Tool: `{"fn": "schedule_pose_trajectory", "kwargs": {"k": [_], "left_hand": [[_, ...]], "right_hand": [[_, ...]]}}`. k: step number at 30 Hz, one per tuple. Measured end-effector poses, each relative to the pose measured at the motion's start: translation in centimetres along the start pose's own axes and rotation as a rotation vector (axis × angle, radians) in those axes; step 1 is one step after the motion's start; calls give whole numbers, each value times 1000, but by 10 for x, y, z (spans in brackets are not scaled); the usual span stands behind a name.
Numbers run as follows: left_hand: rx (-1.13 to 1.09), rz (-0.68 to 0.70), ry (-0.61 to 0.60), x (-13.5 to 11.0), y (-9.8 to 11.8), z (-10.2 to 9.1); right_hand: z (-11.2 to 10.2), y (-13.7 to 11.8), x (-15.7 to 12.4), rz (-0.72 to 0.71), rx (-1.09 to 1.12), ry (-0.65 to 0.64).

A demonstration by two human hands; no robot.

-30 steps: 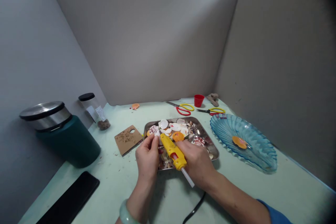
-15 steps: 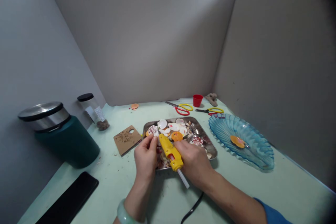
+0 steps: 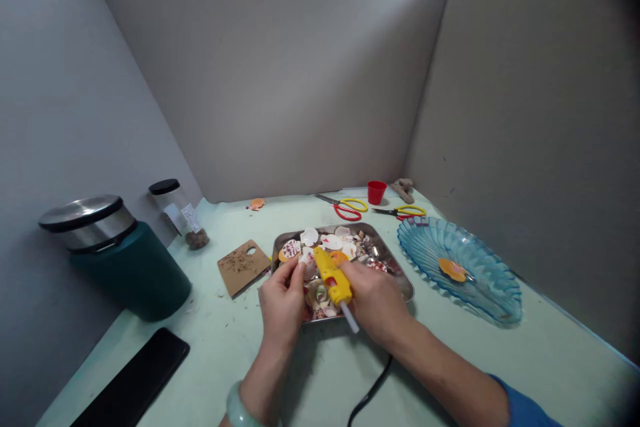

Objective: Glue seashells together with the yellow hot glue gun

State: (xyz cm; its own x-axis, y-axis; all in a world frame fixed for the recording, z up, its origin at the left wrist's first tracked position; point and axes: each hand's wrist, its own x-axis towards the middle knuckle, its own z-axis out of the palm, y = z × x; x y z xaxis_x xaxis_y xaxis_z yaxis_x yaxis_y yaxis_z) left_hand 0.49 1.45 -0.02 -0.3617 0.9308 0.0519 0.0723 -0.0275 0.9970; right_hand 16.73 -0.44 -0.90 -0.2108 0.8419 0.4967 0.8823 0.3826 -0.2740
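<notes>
A yellow hot glue gun (image 3: 334, 278) is gripped in my right hand (image 3: 377, 297), with a white glue stick (image 3: 349, 317) poking out of its back end. My left hand (image 3: 283, 297) pinches a small pale shell (image 3: 306, 257) between thumb and fingertips, close to the gun's nozzle. Both hands are over the near part of a metal tray (image 3: 407, 283) full of shells. Among these are a white shell (image 3: 309, 237), a red-speckled one (image 3: 290, 249) and an orange one (image 3: 339, 257) partly behind the gun.
On the right lies a blue glass dish (image 3: 487, 280) with an orange shell (image 3: 453, 269). Scissors (image 3: 350, 205), more scissors (image 3: 407, 211) and a red cup (image 3: 377, 192) are at the back. Leftward are a brown board (image 3: 243, 268), a jar (image 3: 180, 213), a green flask (image 3: 133, 273) and a phone (image 3: 135, 377).
My right hand has moved the glue gun slightly right and up, so its nozzle is farther from my left fingertips. My left hand has shifted a little right, with the pale shell showing more.
</notes>
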Motion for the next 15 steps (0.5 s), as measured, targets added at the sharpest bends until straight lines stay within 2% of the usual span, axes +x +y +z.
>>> {"fn": "schedule_pose_trajectory", "kwargs": {"k": [4, 8, 11, 15], "left_hand": [[-32, -43, -38, 0, 0, 0], [-34, -26, -30, 0, 0, 1], [-34, -29, -25, 1, -1, 1], [-42, -30, -11, 0, -1, 1]], "right_hand": [[-3, 6, 1, 21, 25, 25], [-1, 1, -2, -81, 99, 52], [0, -4, -4, -133, 108, 25], [0, -5, -4, -116, 99, 1]]}}
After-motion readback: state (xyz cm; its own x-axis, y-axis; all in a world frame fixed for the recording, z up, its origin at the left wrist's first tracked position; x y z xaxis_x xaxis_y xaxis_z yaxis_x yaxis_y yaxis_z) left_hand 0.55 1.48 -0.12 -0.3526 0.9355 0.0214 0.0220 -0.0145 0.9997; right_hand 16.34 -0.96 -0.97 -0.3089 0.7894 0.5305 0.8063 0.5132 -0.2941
